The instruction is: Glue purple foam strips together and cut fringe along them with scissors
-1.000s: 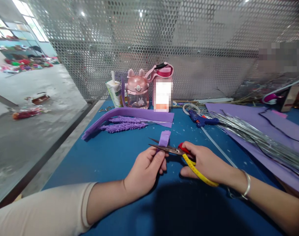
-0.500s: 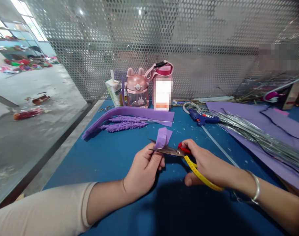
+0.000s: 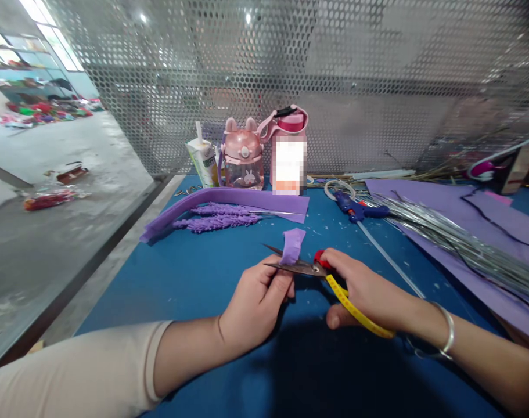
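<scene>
Between thumb and fingers, my left hand [image 3: 258, 302] pinches a short purple strip [image 3: 294, 244] that looks like paper or foam, its free end standing up. My right hand [image 3: 362, 287] is closed around the handles of a pair of scissors [image 3: 297, 267], which have red and yellow wrapping. The blades are parted and lie on either side of the strip, just above my left fingertips. Behind my hands, a stack of long purple strips [image 3: 264, 200] curves across the table beside purple flower sprigs [image 3: 225, 220].
On the blue table [image 3: 168, 284], a drink carton [image 3: 203, 162], a pink cup [image 3: 244, 157] and a pink bottle [image 3: 285, 122] stand against the perforated metal panel [image 3: 377, 110]. A blue glue gun [image 3: 357, 210], wire stems [image 3: 456, 241] and purple sheets [image 3: 421, 194] lie to the right.
The upper part of the purple strip has shifted slightly right and looks less folded over. Both hands and the scissors stay nearly in place, blades still parted.
</scene>
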Demonstrator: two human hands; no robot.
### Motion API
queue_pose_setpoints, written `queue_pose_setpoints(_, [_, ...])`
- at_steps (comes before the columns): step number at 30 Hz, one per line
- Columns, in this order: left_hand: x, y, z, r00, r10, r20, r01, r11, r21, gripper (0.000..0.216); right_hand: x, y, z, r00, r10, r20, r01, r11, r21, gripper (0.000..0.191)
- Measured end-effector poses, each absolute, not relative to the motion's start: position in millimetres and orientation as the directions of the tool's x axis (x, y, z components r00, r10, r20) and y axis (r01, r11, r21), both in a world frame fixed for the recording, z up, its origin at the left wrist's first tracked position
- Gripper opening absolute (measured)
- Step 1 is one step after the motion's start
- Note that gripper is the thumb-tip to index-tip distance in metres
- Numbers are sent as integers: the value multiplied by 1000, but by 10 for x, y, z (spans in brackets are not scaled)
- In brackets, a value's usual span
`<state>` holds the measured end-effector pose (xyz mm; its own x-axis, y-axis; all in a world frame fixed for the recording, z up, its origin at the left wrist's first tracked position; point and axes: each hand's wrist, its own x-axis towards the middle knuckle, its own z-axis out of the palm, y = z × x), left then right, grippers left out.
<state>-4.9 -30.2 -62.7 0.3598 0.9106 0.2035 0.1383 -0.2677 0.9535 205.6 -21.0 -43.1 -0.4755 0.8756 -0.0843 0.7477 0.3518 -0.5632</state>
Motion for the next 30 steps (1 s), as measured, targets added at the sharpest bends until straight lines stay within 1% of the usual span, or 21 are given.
queue_pose_setpoints(5, [-56, -307, -609, 381, 895, 231, 150, -307, 940, 28, 2058, -211, -415, -452, 882, -134, 768, 308, -561, 61])
queue_pose_setpoints(7, [-58, -314, -598, 382, 891, 244, 147, -319, 936, 28, 2049, -207, -407, -455, 882, -122, 764, 316, -562, 61])
queue_pose_setpoints(12, [-61, -322, -589, 391, 889, 238, 152, -317, 936, 27, 2024, -170, -439, -464, 885, -32, 737, 366, -568, 61])
queue_pose_setpoints(16, [-58, -321, -598, 388, 891, 234, 149, -311, 939, 28, 2015, -127, -490, -459, 889, 9, 739, 387, -551, 63])
queue_pose_setpoints(30, [-43, -328, -623, 364, 915, 173, 176, -249, 952, 32, 2035, -95, -559, -442, 897, -11, 743, 359, -564, 64])
